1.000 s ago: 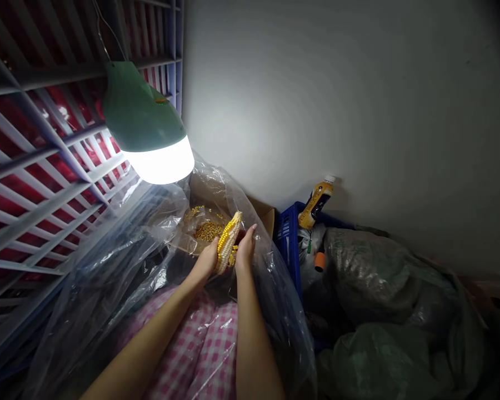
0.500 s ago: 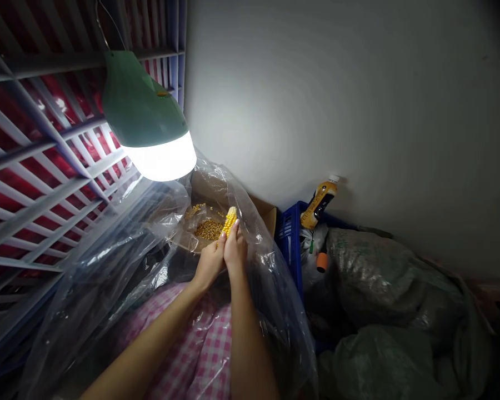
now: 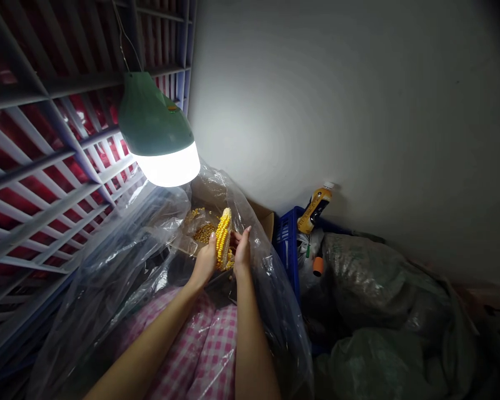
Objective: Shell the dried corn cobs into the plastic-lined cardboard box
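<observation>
Upright in my left hand (image 3: 205, 262) is a yellow corn cob (image 3: 223, 236), gripped near its lower part with the thumb along its side. A pale strip without kernels runs down the cob's right side. Just right of it is my right hand (image 3: 243, 253), thumb raised and fingers apart, with a small gap to the cob. Some loose yellow kernels show between the hands, below the cob. Behind the left hand, a heap of corn kernels (image 3: 204, 233) lies in a clear plastic sheet (image 3: 270, 278), which also spreads over the checked pink cloth on my lap.
A lit green lamp (image 3: 158, 122) hangs at upper left before a slatted plastic crate (image 3: 66, 150). A cardboard box (image 3: 265, 220) stands against the wall. To the right are a blue basket (image 3: 289, 244), a yellow-labelled bottle (image 3: 315, 210) and dark bulging sacks (image 3: 370, 278).
My right hand has come off the cob and moved slightly right and down. The left hand keeps the cob, now more upright with its bare strip facing right. The view has shifted slightly.
</observation>
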Available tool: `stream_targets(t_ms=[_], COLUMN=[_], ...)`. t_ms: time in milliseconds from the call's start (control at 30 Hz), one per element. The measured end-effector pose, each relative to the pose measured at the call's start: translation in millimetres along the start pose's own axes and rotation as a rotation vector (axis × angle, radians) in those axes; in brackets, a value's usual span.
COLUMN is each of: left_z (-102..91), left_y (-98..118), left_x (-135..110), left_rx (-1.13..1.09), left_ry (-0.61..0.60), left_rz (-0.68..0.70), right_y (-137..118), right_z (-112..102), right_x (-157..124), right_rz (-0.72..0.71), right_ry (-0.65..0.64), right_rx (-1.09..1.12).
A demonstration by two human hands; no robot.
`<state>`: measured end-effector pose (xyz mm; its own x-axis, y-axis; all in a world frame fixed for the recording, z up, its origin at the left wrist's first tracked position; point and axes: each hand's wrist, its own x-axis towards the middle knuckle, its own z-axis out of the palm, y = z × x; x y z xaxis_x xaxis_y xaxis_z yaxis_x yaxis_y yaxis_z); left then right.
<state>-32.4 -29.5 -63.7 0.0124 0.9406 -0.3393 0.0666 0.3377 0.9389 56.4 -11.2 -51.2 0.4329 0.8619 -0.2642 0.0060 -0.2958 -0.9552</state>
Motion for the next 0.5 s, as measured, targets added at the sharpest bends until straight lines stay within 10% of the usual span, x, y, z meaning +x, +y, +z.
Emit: stream_targets(t_ms=[200,500], left_z=[10.1,7.9], left_y=[11.0,8.9], left_x=[-13.1,-11.0], left_rx=[0.488,0.393], left_ry=[0.012,-0.003], left_rz=[0.219,0.242], right_y=[-19.3,-18.6], right_z=[2.5,7.5], right_x=[-7.9,-5.6], right_rz=[-0.016,-0.124], right_ry=[0.224,0.207], right_rx=[-0.373,-0.457])
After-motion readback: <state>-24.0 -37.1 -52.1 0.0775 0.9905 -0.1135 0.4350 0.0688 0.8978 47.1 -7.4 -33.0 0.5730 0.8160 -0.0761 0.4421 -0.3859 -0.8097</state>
